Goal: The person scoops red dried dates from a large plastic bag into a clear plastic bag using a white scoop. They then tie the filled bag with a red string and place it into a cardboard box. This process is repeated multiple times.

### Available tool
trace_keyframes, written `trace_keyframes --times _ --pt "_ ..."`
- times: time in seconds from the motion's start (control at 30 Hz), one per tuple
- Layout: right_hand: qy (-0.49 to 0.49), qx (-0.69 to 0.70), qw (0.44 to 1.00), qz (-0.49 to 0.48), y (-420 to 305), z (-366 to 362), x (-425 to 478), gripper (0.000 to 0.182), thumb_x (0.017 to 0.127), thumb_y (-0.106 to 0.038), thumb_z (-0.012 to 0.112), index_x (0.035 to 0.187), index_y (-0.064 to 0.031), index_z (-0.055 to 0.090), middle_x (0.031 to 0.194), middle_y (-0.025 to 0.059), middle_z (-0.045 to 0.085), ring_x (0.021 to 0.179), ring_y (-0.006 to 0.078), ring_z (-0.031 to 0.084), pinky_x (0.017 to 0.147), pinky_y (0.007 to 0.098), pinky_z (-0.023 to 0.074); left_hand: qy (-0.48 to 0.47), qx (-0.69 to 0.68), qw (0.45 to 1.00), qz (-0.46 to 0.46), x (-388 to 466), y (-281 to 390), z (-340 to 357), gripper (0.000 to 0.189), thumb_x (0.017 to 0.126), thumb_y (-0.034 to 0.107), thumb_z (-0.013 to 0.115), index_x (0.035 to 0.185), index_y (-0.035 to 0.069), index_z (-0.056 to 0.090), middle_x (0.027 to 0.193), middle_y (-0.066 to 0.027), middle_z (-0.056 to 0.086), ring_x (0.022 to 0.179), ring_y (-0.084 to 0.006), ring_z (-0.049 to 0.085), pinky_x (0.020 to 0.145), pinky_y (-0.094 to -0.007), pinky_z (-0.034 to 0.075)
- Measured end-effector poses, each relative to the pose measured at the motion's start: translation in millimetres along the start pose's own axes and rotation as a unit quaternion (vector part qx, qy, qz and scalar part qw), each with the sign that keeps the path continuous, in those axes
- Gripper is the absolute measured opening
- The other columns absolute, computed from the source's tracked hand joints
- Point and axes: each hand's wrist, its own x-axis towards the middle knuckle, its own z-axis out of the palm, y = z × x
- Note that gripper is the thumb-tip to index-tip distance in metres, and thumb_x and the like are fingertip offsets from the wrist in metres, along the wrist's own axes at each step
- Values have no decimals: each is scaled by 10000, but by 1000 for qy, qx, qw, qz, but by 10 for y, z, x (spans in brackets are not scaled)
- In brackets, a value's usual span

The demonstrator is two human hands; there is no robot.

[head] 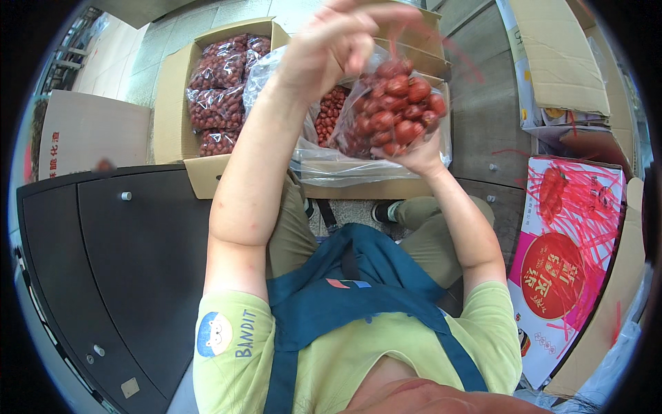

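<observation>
My right hand (pixel 421 155) supports a clear plastic bag of red jujubes (pixel 401 114) from below, above an open carton (pixel 362 191). That carton has a clear liner (pixel 341 173) with loose jujubes (pixel 331 114) inside. My left hand (pixel 331 49), blurred, is raised with bent fingers beside the top of the bag. A thin red strip (pixel 394 44) stands at the bag's neck, and another blurred red streak trails to the right. Whether my left fingers grip a strip cannot be told.
Left of the lined carton, another carton (pixel 173 111) holds several filled jujube bags (pixel 217 108). Dark cabinets (pixel 139 248) stand at left and right. On the right, loose red strips (pixel 595 207) lie over a printed box (pixel 532 274), below an open cardboard box (pixel 558 57).
</observation>
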Motion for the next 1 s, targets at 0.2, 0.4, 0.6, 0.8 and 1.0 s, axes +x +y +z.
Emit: trace_keyframes --times 0.2,0.4,0.6,0.8,1.0 --pt "178 61 979 -74 -483 -269 448 599 660 -102 918 1157 -1 601 1079 65 683 970 155 654 891 317 533 360 -83 919 137 -1 -285 -303 370 875 381 671 1093 101 568 1089 -90 616 968 -179 585 851 -313 469" --pt "235 -21 962 -134 -927 -474 825 497 741 -42 851 1165 36 605 1111 83 673 1018 157 641 927 301 499 128 -140 981 -31 -99 -1205 76 1026 778 615 730 1513 86 247 1515 -108 362 1420 -238 301 1161 -458 243" --pt "251 123 950 -137 -870 -300 732 602 757 -56 840 1266 4 524 1177 82 628 1061 183 622 980 338 473 32 -207 977 -28 -26 -1096 139 800 799 360 810 1445 111 409 1410 -33 511 1298 -198 476 1117 -392 349" --pt "260 164 937 -163 -775 -455 790 594 747 -30 837 1247 -6 518 1173 83 620 1060 172 617 962 325 492 42 -172 984 -13 72 -1142 201 940 771 722 629 1432 85 421 1389 -82 535 1306 -215 484 1111 -397 387" --pt "284 102 938 -170 -698 -413 795 659 756 -54 823 1286 6 435 1234 120 556 1117 188 575 994 342 463 122 -183 975 -41 144 -1103 270 993 787 828 426 1441 80 409 1403 -110 523 1297 -245 500 1080 -419 436"
